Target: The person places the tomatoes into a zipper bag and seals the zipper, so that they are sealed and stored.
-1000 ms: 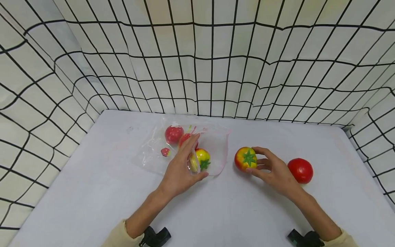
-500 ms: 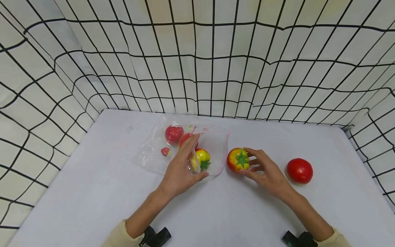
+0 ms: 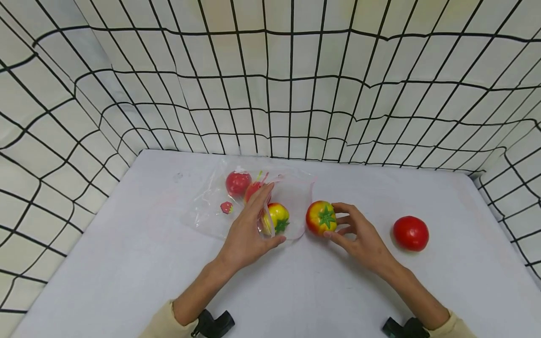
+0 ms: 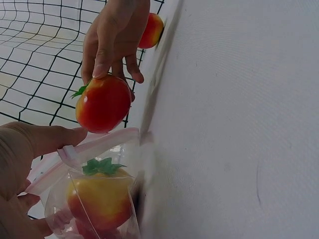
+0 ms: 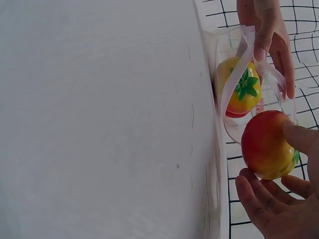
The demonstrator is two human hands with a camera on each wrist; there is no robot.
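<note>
My right hand (image 3: 359, 234) grips a red-and-yellow toy tomato (image 3: 321, 218) with a green star-shaped top, thumb on one side and fingers on the other. The tomato is right at the mouth of a clear zip bag (image 3: 296, 188) with a pink-edged opening. My left hand (image 3: 247, 230) holds the bag's lip, thumb on the zip edge in the left wrist view and fingers on its far side, keeping the mouth spread. Inside the bag, near the opening, lies another yellow-and-red toy tomato (image 4: 99, 199). Deeper in are a red round fruit (image 3: 238, 183) and a second red one (image 3: 252, 191), partly hidden by my left hand.
A plain red tomato (image 3: 411, 234) lies on the white tabletop (image 3: 105, 244) to the right of my right hand. Black netting (image 3: 291, 94) rises along the table's back and sides. A small strawberry shape (image 3: 226, 207) shows at the bag's left part.
My right hand has carried the toy tomato leftward to the bag's opening. The plain red tomato, earlier partly behind my right wrist, now shows fully. My left hand and the bag have hardly moved.
</note>
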